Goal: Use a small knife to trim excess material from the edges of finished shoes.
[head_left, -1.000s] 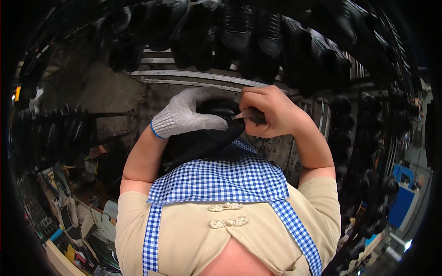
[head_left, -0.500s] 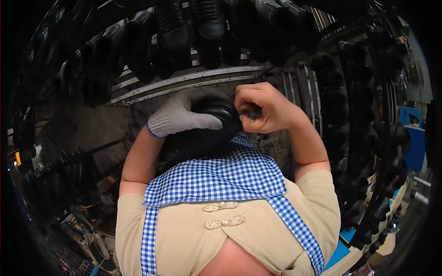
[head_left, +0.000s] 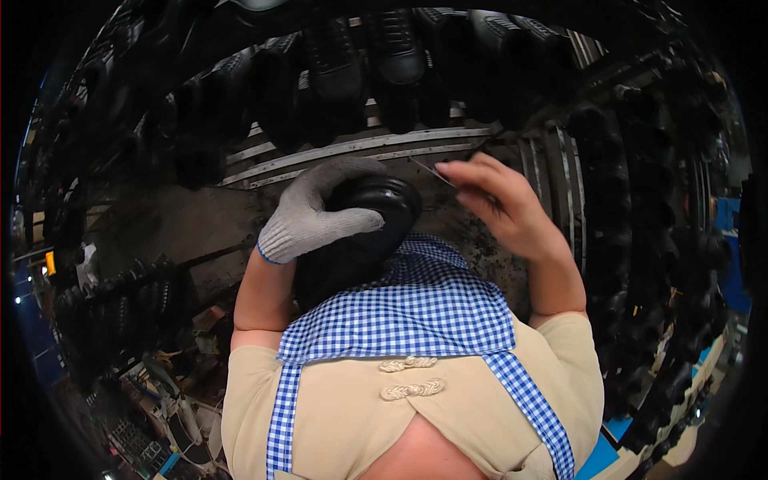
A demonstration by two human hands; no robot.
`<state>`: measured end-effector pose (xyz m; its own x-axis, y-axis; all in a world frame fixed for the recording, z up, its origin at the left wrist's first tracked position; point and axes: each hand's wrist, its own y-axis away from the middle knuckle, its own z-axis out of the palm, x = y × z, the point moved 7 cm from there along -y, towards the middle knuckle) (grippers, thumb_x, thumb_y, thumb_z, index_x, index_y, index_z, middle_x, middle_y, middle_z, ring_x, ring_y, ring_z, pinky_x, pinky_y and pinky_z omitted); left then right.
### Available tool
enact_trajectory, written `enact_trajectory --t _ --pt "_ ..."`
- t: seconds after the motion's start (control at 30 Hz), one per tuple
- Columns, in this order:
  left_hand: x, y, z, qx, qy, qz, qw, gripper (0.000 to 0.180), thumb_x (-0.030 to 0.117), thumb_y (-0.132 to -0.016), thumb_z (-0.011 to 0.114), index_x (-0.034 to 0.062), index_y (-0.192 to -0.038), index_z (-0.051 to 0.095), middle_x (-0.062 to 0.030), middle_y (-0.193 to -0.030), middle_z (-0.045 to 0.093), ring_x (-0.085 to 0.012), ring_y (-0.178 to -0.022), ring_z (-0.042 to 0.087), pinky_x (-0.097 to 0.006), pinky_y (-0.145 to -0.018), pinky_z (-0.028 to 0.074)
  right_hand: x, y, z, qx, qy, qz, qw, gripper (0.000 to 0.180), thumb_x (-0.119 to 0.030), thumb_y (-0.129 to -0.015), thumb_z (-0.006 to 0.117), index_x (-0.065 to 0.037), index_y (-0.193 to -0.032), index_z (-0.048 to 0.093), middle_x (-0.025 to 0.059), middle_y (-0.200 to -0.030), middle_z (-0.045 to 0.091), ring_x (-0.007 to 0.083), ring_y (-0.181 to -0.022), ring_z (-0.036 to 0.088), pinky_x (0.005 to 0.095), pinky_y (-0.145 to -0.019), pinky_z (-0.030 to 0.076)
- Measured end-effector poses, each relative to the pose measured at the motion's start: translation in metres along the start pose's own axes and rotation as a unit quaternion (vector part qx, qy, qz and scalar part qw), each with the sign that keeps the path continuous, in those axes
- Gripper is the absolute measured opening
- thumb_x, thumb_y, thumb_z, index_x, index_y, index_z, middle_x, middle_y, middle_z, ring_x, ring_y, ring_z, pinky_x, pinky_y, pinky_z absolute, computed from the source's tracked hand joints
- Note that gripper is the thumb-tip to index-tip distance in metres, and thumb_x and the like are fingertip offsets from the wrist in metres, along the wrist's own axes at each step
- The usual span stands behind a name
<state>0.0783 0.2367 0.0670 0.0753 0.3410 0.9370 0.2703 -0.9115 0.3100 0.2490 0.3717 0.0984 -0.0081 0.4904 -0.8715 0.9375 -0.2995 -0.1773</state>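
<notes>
A black shoe [head_left: 360,240] rests against my chest above a blue checked apron [head_left: 416,312]. My left hand [head_left: 316,212], in a grey knit glove, is clamped over the shoe's upper part, fingers curled around it. My bare right hand [head_left: 500,204] is lifted to the right of the shoe, apart from it, pinching a thin dark tool or needle [head_left: 436,172] whose tip points left toward the shoe. The lower part of the shoe is hidden behind the apron.
A metal rack [head_left: 360,148] runs across in front of me, with several black shoes [head_left: 400,56] hung in rows above it and down the right side [head_left: 640,240]. A cluttered bench with tools [head_left: 160,416] lies at the lower left.
My right hand has drawn away from the shoe to the right and upward, with the thin tool now showing. The gloved left hand keeps its grip. My head has tilted, shifting the view.
</notes>
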Motion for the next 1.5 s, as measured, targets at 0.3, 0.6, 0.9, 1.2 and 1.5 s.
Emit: enact_trajectory --t 0.3,0.6,0.9,1.2,1.5 --pt "0.013 0.016 0.001 0.039 -0.014 0.074 0.996 0.057 0.02 -0.063 0.084 0.0043 -0.115 0.064 -0.0114 -0.107 0.068 -0.0221 -0.102 0.065 -0.035 -0.094 0.05 -0.031 0.007 0.029 -0.009 0.156 -0.055 0.986 0.05 0.005 -0.075 0.07 -0.018 -0.119 0.068 0.0054 -0.081 0.055 0.016 -0.062 0.056 0.0249 -0.05 0.045" --pt "0.014 0.018 0.005 0.056 -0.009 0.063 0.996 0.053 0.017 -0.065 0.083 0.0024 -0.113 0.065 -0.01 -0.106 0.068 -0.0203 -0.1 0.066 -0.033 -0.093 0.051 -0.024 0.011 0.031 -0.002 0.155 -0.045 0.987 0.05 0.003 -0.076 0.071 -0.02 -0.12 0.067 0.0045 -0.08 0.054 0.0155 -0.06 0.055 0.0261 -0.05 0.046" --pt "0.009 0.02 0.001 0.085 -0.029 0.047 0.995 0.054 0.018 -0.064 0.083 0.0027 -0.113 0.065 -0.0101 -0.102 0.07 -0.0204 -0.097 0.066 -0.033 -0.091 0.051 -0.021 0.024 0.016 -0.01 0.239 -0.043 0.97 0.047 -0.001 -0.08 0.069 -0.024 -0.121 0.067 0.004 -0.079 0.055 0.0158 -0.063 0.057 0.0243 -0.051 0.048" --pt "0.004 0.023 -0.002 0.093 -0.002 0.037 0.995 0.055 0.021 -0.063 0.082 0.0025 -0.112 0.065 -0.0115 -0.102 0.07 -0.0224 -0.096 0.067 -0.034 -0.091 0.051 -0.034 0.013 0.014 -0.04 0.269 -0.052 0.961 0.056 0.006 -0.065 0.073 -0.02 -0.115 0.07 0.0048 -0.08 0.055 0.0159 -0.061 0.057 0.0267 -0.049 0.047" --pt "0.001 0.025 -0.007 0.092 0.005 0.057 0.994 0.057 0.021 -0.064 0.083 -0.0011 -0.113 0.064 -0.0137 -0.105 0.069 -0.0223 -0.099 0.066 -0.034 -0.093 0.051 -0.031 0.005 0.01 -0.036 0.23 -0.066 0.97 0.056 0.008 -0.066 0.071 -0.02 -0.114 0.07 0.0048 -0.08 0.056 0.0168 -0.062 0.057 0.0261 -0.05 0.046"
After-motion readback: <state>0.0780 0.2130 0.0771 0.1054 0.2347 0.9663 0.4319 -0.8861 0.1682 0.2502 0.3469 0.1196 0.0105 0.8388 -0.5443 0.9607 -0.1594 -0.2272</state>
